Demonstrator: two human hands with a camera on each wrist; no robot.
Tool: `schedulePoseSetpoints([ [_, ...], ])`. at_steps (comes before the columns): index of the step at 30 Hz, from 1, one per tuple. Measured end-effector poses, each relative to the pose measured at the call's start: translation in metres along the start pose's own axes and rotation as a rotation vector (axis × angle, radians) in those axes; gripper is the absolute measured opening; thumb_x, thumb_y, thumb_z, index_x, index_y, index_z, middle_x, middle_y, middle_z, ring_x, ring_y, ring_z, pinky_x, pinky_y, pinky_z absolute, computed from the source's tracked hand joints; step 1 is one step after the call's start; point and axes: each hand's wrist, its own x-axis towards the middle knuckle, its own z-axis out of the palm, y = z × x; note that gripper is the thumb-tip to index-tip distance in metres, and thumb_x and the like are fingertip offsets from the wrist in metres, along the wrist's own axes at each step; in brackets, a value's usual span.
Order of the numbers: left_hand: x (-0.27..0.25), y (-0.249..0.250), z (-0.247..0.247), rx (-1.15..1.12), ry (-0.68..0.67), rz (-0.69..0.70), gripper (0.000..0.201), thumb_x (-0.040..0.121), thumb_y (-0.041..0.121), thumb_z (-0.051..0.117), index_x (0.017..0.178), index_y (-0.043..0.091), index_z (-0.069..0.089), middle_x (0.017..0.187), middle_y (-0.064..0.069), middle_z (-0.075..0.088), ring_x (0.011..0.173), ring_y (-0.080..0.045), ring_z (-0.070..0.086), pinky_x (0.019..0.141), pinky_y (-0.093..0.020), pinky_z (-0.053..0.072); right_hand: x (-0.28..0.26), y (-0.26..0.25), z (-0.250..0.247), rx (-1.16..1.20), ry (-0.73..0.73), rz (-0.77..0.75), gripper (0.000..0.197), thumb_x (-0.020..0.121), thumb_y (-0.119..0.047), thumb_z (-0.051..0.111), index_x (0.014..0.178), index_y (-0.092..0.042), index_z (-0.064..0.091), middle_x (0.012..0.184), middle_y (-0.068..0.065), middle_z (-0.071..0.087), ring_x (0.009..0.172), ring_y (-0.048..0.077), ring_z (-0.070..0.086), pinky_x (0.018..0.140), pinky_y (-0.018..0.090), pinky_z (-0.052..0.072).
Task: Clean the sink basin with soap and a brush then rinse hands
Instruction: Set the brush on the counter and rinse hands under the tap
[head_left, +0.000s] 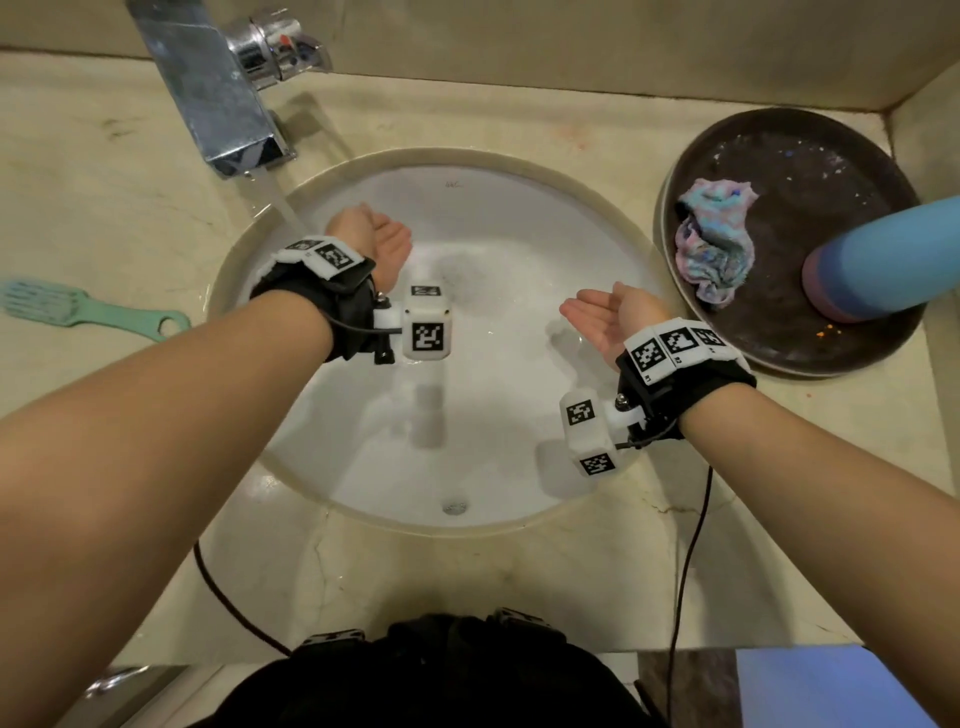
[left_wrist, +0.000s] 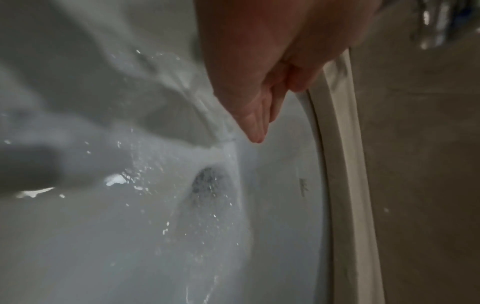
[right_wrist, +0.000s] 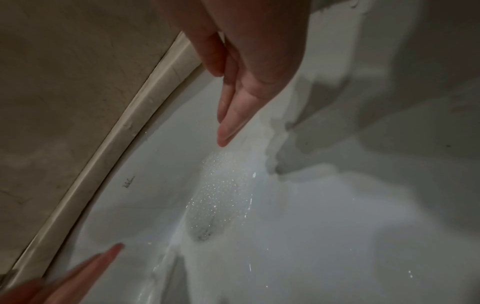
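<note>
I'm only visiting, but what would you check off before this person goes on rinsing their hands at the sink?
1. Water running from the faucet: ok, a stream falls into the sink basin.
2. Left hand at the stream: ok, open, fingers straight, beside the water.
3. Right hand at the stream: not ok, open and palm up, off to the side.
4. Both hands empty: ok.
5. Brush put away: ok, lying on the counter, left of the basin.
6. Drain clearing: cannot tell; foam and bubbles lie around it.
</note>
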Motion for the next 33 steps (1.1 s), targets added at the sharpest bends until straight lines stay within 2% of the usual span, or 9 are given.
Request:
schedulePoseSetpoints([
  [4,-0.001,0.007,-0.035,-0.033,0.061,0.020,0.047,0.105,0.021,0.015,0.141,-0.003,0.031,0.147,-0.015,0.036,0.135,-0.026,0.037,0.110,-0.030,0.031,-0.004,0.006,0.008,-0.013,-0.003,-0.003,0.046,0.104,-0.022,0.027,0.125,0.012,0.048,0.128,0.025,0.054,0.113,0.030,0.058,0.079,0.028,0.053],
  [8,-0.002,0.018,-0.059,-0.194,0.102,0.084,0.035,0.102,0.011,0.025,0.080,0.003,0.050,0.079,-0.008,0.054,0.067,-0.016,0.054,0.072,-0.020,0.048,-0.009,0.014,0.018,-0.026,-0.012,-0.006,0.045,0.104,-0.022,0.027,0.125,0.012,0.048,0.128,0.025,0.054,0.115,0.031,0.057,0.080,0.029,0.052],
  [13,0.001,0.022,-0.064,-0.116,0.154,0.070,0.039,0.101,0.013,0.027,0.067,0.010,0.045,0.040,-0.001,0.056,0.032,-0.010,0.053,0.040,-0.016,0.040,-0.011,0.019,0.023,-0.006,-0.017,0.011,0.045,0.104,-0.023,0.027,0.125,0.012,0.049,0.128,0.025,0.055,0.115,0.031,0.057,0.082,0.030,0.054],
  [16,0.004,0.010,-0.049,0.045,0.085,0.062,0.038,0.102,0.013,0.024,0.082,0.009,0.056,0.052,-0.001,0.065,0.042,-0.006,0.060,0.047,-0.014,0.045,-0.012,0.016,0.018,0.007,-0.020,0.010,0.046,0.104,-0.023,0.027,0.125,0.012,0.049,0.127,0.025,0.055,0.115,0.031,0.058,0.089,0.030,0.052],
  [19,0.003,-0.010,-0.015,0.061,-0.005,-0.018,0.041,0.104,0.018,0.021,0.126,0.003,0.052,0.122,-0.009,0.063,0.091,-0.016,0.066,0.077,-0.020,0.050,-0.010,0.009,0.007,0.037,-0.025,-0.004,0.046,0.104,-0.022,0.028,0.125,0.013,0.048,0.128,0.026,0.053,0.116,0.032,0.057,0.093,0.031,0.050],
  [24,-0.005,-0.043,0.049,0.208,-0.215,-0.069,0.026,0.100,0.010,0.029,0.082,0.006,0.048,0.083,-0.007,0.055,0.069,-0.015,0.057,0.062,-0.021,0.052,-0.011,-0.005,-0.003,0.069,-0.035,-0.034,0.047,0.104,-0.022,0.025,0.128,0.014,0.044,0.132,0.029,0.049,0.121,0.035,0.052,0.095,0.032,0.047],
  [29,0.004,-0.060,0.066,0.330,-0.224,-0.057,0.034,0.101,0.015,0.025,0.071,0.009,0.040,0.074,-0.005,0.044,0.063,-0.014,0.046,0.058,-0.022,0.039,-0.012,-0.013,-0.009,0.059,-0.047,-0.025,0.048,0.105,-0.022,0.024,0.130,0.014,0.042,0.134,0.029,0.047,0.123,0.036,0.050,0.093,0.033,0.046],
  [31,0.010,-0.057,0.055,0.324,-0.166,-0.041,0.036,0.102,0.016,0.023,0.077,0.007,0.047,0.083,-0.010,0.048,0.075,-0.020,0.052,0.066,-0.025,0.041,-0.012,-0.013,-0.011,0.065,-0.057,-0.018,0.048,0.105,-0.022,0.023,0.131,0.014,0.040,0.136,0.029,0.045,0.125,0.036,0.048,0.101,0.033,0.042],
  [33,0.017,-0.049,0.038,0.338,-0.064,-0.011,0.038,0.103,0.018,0.022,0.118,0.001,0.052,0.111,-0.014,0.056,0.105,-0.022,0.057,0.088,-0.028,0.045,-0.012,-0.011,-0.012,0.058,-0.058,-0.009,0.048,0.105,-0.022,0.021,0.132,0.014,0.039,0.137,0.029,0.044,0.126,0.035,0.048,0.103,0.033,0.040],
])
